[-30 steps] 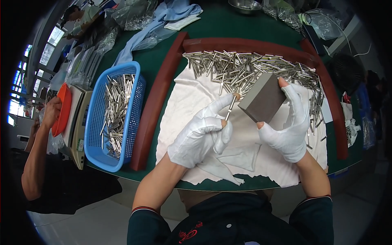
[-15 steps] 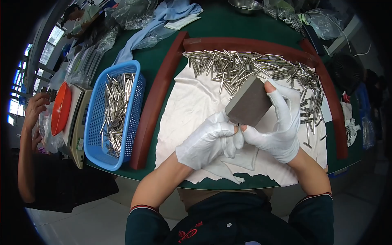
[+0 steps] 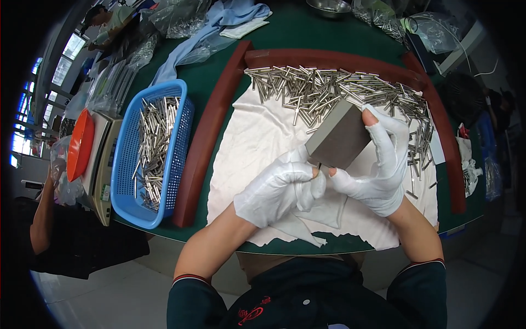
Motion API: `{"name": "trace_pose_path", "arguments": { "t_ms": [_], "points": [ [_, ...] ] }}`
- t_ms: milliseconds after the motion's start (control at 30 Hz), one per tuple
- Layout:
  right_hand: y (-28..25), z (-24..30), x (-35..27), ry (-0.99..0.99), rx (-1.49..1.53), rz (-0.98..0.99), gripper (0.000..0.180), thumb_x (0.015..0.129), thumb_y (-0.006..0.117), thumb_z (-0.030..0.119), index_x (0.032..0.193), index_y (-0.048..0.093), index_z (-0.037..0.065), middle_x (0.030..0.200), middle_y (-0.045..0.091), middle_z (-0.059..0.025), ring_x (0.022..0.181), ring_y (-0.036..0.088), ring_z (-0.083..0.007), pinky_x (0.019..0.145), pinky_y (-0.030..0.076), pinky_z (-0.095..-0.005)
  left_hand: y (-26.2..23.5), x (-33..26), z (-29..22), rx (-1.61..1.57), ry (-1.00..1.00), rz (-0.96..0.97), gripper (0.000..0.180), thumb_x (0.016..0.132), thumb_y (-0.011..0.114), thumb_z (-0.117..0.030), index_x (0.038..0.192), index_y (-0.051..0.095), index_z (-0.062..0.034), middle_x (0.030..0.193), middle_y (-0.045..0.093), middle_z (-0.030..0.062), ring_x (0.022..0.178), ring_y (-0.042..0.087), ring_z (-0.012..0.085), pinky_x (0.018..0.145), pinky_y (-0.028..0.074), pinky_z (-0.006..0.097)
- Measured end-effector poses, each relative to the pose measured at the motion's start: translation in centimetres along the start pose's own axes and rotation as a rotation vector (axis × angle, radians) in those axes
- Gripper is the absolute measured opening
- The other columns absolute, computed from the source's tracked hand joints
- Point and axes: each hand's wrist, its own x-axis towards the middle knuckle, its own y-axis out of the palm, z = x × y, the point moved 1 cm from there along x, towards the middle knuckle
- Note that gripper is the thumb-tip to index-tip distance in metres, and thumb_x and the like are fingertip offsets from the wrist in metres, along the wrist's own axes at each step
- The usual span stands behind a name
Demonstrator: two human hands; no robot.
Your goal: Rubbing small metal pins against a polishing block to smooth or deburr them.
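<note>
My right hand (image 3: 378, 164), in a white glove with open fingertips, grips a grey rectangular block (image 3: 339, 136) between thumb and forefinger, above the white cloth (image 3: 257, 137). My left hand (image 3: 279, 186), also gloved, is closed against the block's lower left corner. It pinches a thin metal pin (image 3: 318, 163), of which only a dark tip shows between the fingers. The two hands touch at the thumbs. A pile of several short metal pins (image 3: 329, 90) lies just behind the block on the cloth.
A dark red raised border (image 3: 203, 142) frames the cloth on the green table. A blue basket (image 3: 121, 164) of pins stands to the left, with a scale carrying an orange bowl (image 3: 81, 143) beyond it. Another person's arm (image 3: 41, 225) is at far left. Blue fabric (image 3: 219, 22) and plastic bags lie behind.
My left hand closed and moved right until it met my right hand under the block. The block turned and came down to the left. The person at left lowered an arm.
</note>
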Motion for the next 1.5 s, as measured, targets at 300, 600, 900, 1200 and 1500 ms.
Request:
{"name": "trace_pose_path", "arguments": {
  "t_ms": [300,600,900,1200,1500],
  "points": [
    [0.4,-0.3,-0.3,0.127,0.057,-0.001,0.083,0.055,0.08,0.013,0.129,0.046,0.002,0.109,0.048,-0.012,0.093,0.051,-0.0232,0.078,0.045,-0.0321,-0.1,0.1,0.0,0.047,-0.005,-0.078,0.05,0.084,0.051,-0.005,0.132,0.034,-0.0041,0.101,0.055,0.0085,0.067,0.057,0.0073,0.045,0.043,0.018],
    [0.4,0.2,-0.2,0.158,0.114,0.02,0.081,0.056,0.079,0.009,0.13,0.044,0.002,0.11,0.047,-0.0124,0.099,0.05,-0.0237,0.083,0.044,-0.0328,1.2,0.0,-0.4,-0.111,0.034,-0.059,0.04,0.085,0.048,-0.001,0.124,0.041,0.005,0.088,0.059,0.0093,0.066,0.057,0.0104,0.059,0.047,0.018],
    [1.1,0.0,-0.6,0.304,0.248,0.003,0.08,0.056,0.08,0.009,0.127,0.044,0.0,0.114,0.047,-0.0132,0.102,0.049,-0.0247,0.087,0.043,-0.0333,-0.2,0.0,0.1,-0.18,0.024,0.052,0.055,0.085,0.049,-0.005,0.136,0.03,-0.0034,0.105,0.053,0.0093,0.074,0.057,0.008,0.061,0.048,0.018],
    [0.8,-0.5,-0.3,0.27,0.2,0.091,0.079,0.056,0.08,0.011,0.127,0.046,0.002,0.11,0.048,-0.0128,0.099,0.049,-0.0247,0.083,0.043,-0.0335,0.1,0.1,-0.1,0.07,0.072,-0.076,0.051,0.084,0.048,-0.003,0.133,0.034,-0.0024,0.098,0.054,0.01,0.068,0.058,0.0117,0.054,0.048,0.02],
    [0.6,-0.5,0.1,0.213,0.116,0.141,0.079,0.055,0.081,0.013,0.125,0.047,0.002,0.107,0.048,-0.0129,0.095,0.049,-0.0259,0.082,0.043,-0.034,-0.2,0.3,-0.6,0.339,0.067,-0.133,0.045,0.08,0.048,-0.001,0.123,0.042,0.006,0.096,0.057,0.0109,0.06,0.06,0.0167,0.047,0.05,0.024]
  ]
}}
